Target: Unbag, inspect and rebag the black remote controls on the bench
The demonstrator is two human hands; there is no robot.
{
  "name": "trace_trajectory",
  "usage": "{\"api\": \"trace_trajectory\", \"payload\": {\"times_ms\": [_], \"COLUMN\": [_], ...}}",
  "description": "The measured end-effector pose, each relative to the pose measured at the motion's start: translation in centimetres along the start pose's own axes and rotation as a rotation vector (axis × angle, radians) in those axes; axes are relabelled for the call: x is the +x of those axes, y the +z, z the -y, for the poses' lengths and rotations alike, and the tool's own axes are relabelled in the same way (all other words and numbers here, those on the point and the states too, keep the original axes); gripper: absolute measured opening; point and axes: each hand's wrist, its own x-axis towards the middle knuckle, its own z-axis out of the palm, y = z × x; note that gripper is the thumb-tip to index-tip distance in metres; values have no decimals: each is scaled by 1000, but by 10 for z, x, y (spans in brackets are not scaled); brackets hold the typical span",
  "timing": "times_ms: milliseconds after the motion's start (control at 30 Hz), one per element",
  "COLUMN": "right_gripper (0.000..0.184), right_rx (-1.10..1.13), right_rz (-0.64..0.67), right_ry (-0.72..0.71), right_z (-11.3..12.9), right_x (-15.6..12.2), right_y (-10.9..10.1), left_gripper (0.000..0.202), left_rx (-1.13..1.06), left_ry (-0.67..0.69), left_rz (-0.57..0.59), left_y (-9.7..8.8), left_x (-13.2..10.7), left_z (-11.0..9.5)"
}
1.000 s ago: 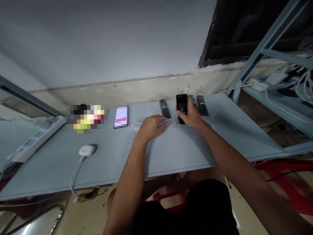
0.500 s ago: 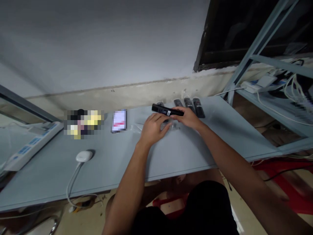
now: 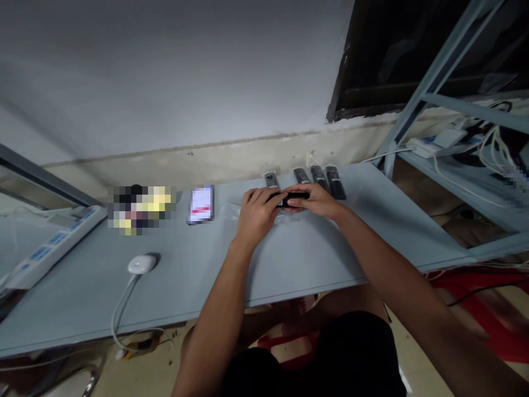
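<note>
The left hand and right hand pinch a black remote control between their fingers, four more remotes lying at twelve to one o'clock on the grey table

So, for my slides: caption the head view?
Left hand and right hand hold a black remote by a row of remotes on a grey table.

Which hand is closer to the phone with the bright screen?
The left hand is closer. It is to the right of the phone, with a gap between them. The right hand is farther right, past the left hand.
</note>
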Motion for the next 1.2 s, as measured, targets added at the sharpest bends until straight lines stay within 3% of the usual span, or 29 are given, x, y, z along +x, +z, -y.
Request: {"api": "trace_trajectory", "payload": {"times_ms": [200,400,733,1067,1200], "right_gripper": [42,51,48,19,33], "right_rx": [-422,-577,-242,-395,-367], "right_rz": [-137,-215,-247,-148,-152], "right_ry": [-143,-188,-179,-260,-234], "right_z": [-10,-17,-9,-23,-24], "right_x": [9,14,15,19,20], "right_y": [-10,-23,-42,-50,-52], "left_gripper": [43,43,40,41,40], "left_rx": [-2,2,-10,-46,-48], "left_ry": [-62,-165,-276,-270,-255], "left_rz": [4,74,-13,-13,5], "left_y": [-3,-7,-13,-13,-13], "left_x": [-2,-4,-11,-12,-12], "left_z": [5,8,32,40,39]}}
